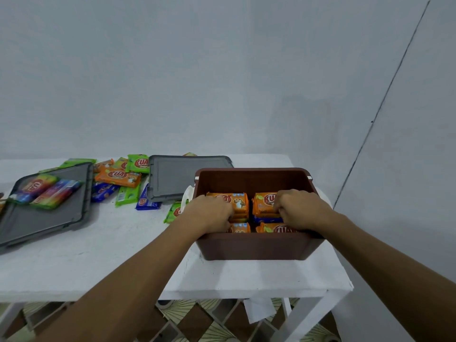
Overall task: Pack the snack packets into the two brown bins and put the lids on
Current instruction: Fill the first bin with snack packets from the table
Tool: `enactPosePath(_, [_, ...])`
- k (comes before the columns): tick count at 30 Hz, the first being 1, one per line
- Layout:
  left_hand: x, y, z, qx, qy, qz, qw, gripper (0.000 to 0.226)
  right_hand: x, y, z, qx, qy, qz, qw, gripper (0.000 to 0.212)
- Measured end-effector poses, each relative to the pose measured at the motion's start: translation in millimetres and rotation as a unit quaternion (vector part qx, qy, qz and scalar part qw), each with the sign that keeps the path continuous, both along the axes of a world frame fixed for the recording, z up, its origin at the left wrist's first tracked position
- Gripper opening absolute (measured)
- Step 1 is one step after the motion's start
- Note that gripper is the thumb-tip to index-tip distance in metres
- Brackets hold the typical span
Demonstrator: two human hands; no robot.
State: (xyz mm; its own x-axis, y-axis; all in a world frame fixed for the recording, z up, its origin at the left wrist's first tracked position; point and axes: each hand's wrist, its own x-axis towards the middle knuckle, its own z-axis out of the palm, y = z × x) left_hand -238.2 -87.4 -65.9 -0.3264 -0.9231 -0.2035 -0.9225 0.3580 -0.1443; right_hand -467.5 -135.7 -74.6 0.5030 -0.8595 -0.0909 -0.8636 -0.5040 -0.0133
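A brown bin [254, 245] is set right of centre on the white worktop [98, 262]; orange packets [240, 201] are stacked inside it; the left stack is gripped by the curled left hand [209, 213], the right stack by the curled right hand [299, 209]; a grey lid [182, 176] is laid behind the bin, left; a second lid [49, 223] and loose packets [118, 177] are seen at mid-left.

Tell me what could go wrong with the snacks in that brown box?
1. The left hand and right hand grip stacked orange snack packets in the brown plastic bin; squeezing might crush them.
2. Rainbow-striped packets lie on the flat grey plastic lid at the left; lifting it may spill them.
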Motion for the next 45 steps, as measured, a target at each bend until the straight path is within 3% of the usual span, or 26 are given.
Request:
enactPosePath(8, [30,4,13,-0.122,0.145,0.004,0.982,0.024,23,9,12,-0.004,-0.077,-0.032,0.997,0.031])
enactPosePath(10, [54,10,11,-0.129,0.219,0.028,0.967,0.023,35,12,14,-0.008,-0.102,-0.021,0.995,0.031])
enactPosePath(13, [93,27,4,-0.144,0.277,0.039,0.949,0.037,62,16,20,-0.024,-0.134,-0.009,0.991,0.028])
enactPosePath(16, [127,44,-14,-0.144,0.257,0.076,0.953,0.047,100,22,28,-0.068,-0.190,0.006,0.979,0.025])
enactPosePath(20, [180,61,-43,-0.093,0.153,0.140,0.974,0.046,168,37,40,-0.106,-0.247,0.052,0.962,0.021])
enactPosePath(23, [225,66,-57,-0.053,0.112,0.171,0.977,0.050,218,51,41,-0.100,-0.231,0.095,0.963,0.022])
enactPosePath(29, [295,65,-66,-0.086,0.048,0.170,0.981,0.056,297,68,6,0.005,-0.151,0.088,0.985,0.024])
enactPosePath(33, [326,50,-68,-0.119,0.069,0.197,0.971,0.064,329,67,-33,0.079,-0.096,0.046,0.991,0.048])
enactPosePath(36, [343,37,-69,-0.077,0.090,0.229,0.966,0.074,351,63,-54,0.072,-0.064,0.028,0.995,0.066])
enactPosePath(40, [350,30,-71,-0.043,0.099,0.231,0.967,0.076,368,61,-65,0.103,-0.054,-0.030,0.993,0.071])
enactPosePath(45, [343,37,-79,-0.099,0.098,0.181,0.974,0.071,368,76,-78,-0.020,-0.043,-0.042,0.998,0.065])
